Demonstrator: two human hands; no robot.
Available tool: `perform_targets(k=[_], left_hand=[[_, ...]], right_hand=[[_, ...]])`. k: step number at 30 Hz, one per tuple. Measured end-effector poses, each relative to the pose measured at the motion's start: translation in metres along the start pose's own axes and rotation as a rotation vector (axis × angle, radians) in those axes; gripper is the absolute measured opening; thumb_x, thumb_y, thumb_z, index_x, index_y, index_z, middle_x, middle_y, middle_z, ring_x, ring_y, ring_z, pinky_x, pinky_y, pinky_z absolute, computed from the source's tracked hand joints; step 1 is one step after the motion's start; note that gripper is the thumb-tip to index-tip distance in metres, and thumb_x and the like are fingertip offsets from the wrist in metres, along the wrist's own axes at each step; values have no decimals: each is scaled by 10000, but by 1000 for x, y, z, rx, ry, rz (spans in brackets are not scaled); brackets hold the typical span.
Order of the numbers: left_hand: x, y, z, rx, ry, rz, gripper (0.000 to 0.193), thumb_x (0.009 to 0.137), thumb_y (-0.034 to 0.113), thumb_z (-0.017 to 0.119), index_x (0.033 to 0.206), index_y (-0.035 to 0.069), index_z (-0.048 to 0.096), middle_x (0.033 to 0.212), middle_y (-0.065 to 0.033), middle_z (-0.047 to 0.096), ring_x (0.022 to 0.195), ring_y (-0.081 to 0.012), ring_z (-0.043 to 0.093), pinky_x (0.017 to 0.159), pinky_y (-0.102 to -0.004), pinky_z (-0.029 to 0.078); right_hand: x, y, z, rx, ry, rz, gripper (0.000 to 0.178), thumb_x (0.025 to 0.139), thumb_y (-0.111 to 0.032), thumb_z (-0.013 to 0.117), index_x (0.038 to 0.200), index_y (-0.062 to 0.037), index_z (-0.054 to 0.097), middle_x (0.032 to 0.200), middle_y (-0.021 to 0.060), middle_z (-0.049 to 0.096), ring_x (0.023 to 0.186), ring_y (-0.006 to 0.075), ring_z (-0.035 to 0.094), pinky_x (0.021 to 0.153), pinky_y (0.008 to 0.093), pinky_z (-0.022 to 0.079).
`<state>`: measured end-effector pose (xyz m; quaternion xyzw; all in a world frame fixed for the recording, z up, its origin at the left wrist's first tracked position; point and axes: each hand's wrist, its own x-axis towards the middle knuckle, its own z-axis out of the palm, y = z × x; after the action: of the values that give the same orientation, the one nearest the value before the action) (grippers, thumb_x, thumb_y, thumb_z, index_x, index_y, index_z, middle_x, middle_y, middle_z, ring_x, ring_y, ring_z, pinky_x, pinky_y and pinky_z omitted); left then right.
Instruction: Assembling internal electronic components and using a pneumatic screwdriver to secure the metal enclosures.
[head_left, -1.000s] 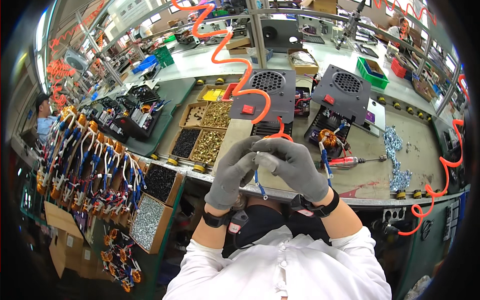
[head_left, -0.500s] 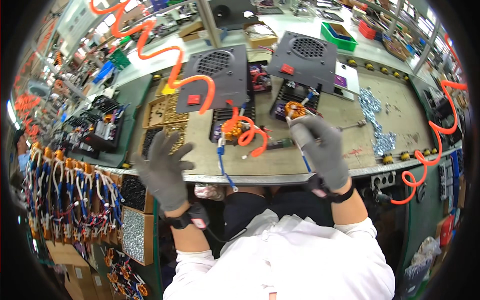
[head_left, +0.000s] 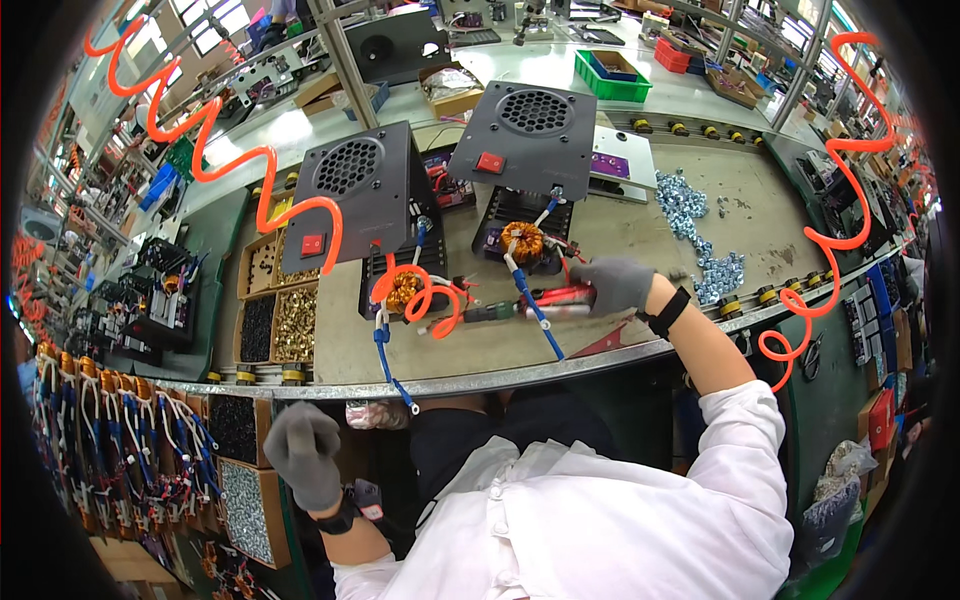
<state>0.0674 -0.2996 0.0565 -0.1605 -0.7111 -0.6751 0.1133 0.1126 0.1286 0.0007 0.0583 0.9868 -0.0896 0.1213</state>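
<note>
My right hand (head_left: 615, 285), in a grey glove, is closed around the right end of a red and green screwdriver (head_left: 553, 297) lying along the bench. Low at the left, below the bench edge, my gloved left hand (head_left: 302, 455) has its fingers curled; whatever they hold, if anything, is hidden. Two grey metal housings, a left one (head_left: 350, 195) and a right one (head_left: 525, 135), stand tilted up on the bench. In front of each sits a copper-wound coil, the right coil (head_left: 521, 242) and left coil (head_left: 403, 292). Blue cables (head_left: 537, 305) hang from them toward me.
Orange coiled hoses hang at the left (head_left: 270, 190) and right (head_left: 835, 240). Brass screws (head_left: 295, 325) fill a box left of the housings; silver nuts (head_left: 685, 205) lie loose at right. Beside my left hand are a box of black screws (head_left: 233, 425) and hanging wired coils (head_left: 120, 430).
My right hand has left the right coil's cable and closed on the screwdriver. My left hand has dropped below the bench edge, its spread fingers now curled. The whole view has shifted.
</note>
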Motion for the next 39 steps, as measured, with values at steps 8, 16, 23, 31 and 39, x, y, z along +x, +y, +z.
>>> perform_targets(k=[8, 16, 23, 31, 39], left_hand=[[-21, 11, -25, 15, 23, -32, 542, 957, 432, 503, 621, 10, 550, 548, -44, 473, 435, -111, 411, 421, -262, 260], [-11, 51, 65, -47, -684, -288, 251, 884, 141, 530, 796, -65, 643, 676, -83, 624, 614, -143, 572, 577, -267, 437], [64, 1, 228, 368, -841, 34, 348, 888, 334, 589, 1097, 59, 632, 973, -149, 655, 881, -306, 635, 793, -346, 478], [131, -128, 319, 784, -877, 241, 466, 852, 442, 615, 1112, 56, 617, 1062, -186, 654, 977, -333, 623, 838, -426, 464], [100, -108, 309, 732, -979, 440, 294, 795, 285, 669, 897, 11, 635, 882, -143, 669, 836, -301, 631, 757, -411, 475]], right_hand=[[-52, -28, 8, 307, 139, -88, 397, 728, -211, 723, 1064, -60, 576, 875, 187, 655, 815, 365, 651, 734, 433, 513], [-58, -13, -70, 998, 927, -155, 504, 762, -152, 760, 1196, -1, 551, 911, 32, 642, 790, 101, 581, 751, 256, 500], [-49, 37, -72, 1136, 1058, 17, 362, 726, -144, 782, 996, 7, 592, 734, -10, 581, 620, 39, 510, 503, 217, 430], [-63, 33, -90, 1438, 1027, -14, 399, 686, -67, 740, 1052, -9, 592, 791, -16, 562, 662, 65, 511, 561, 228, 426], [-42, 70, -62, 1043, 772, 1, 402, 639, -62, 742, 1013, -24, 600, 847, 10, 565, 777, 115, 523, 725, 256, 451]])
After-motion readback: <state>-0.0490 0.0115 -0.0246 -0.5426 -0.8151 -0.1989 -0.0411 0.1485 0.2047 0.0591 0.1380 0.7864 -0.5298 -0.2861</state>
